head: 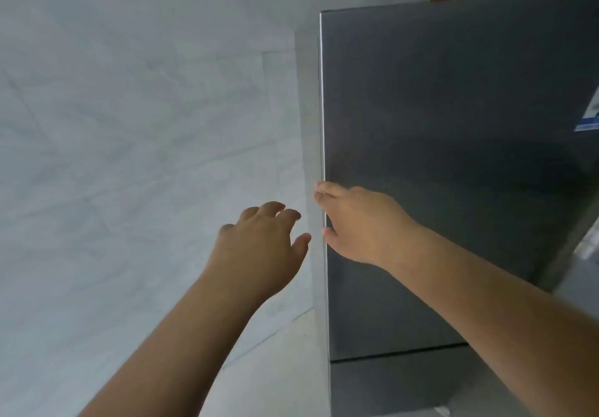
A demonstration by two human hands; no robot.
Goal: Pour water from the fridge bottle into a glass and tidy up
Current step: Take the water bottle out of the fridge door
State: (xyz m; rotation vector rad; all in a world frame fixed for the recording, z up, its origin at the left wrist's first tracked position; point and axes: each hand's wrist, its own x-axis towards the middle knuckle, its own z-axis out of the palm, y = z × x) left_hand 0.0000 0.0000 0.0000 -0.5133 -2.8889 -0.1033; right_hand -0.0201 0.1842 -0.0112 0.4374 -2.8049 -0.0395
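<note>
A: Position — standing at the tall dark grey matt-fronted fridge door point(453, 157), pale marbled grey tile wall point(129, 125) to its left. Door looks shut; a seam low down marks a second door below.

B: Hands?

A: Right hand point(359, 222) lies flat on the door face at its left edge, fingertips curling past the bright metal edge strip point(322, 108). Fingers loose, gripping nothing yet that I can confirm. Left hand point(262, 245) hangs just beside that edge, over the wall side, fingers spread and empty, apparently not touching the door.

B: So how far along?

A: Barely begun, by my reading. Door still to open; bottle to fetch, water to pour, bottle to return, door to shut — all left.

B: The bottle? The glass?

A: Neither in view. The bottle is presumably inside, behind the closed door. The glass could be anywhere; no counter shows.

B: Anything unclear?

A: Whether the right fingertips have hooked a handle recess — hidden by the edge. Blue-and-white sticker point(588, 121) at far right is cut off, unreadable. Frame is soft throughout.
</note>
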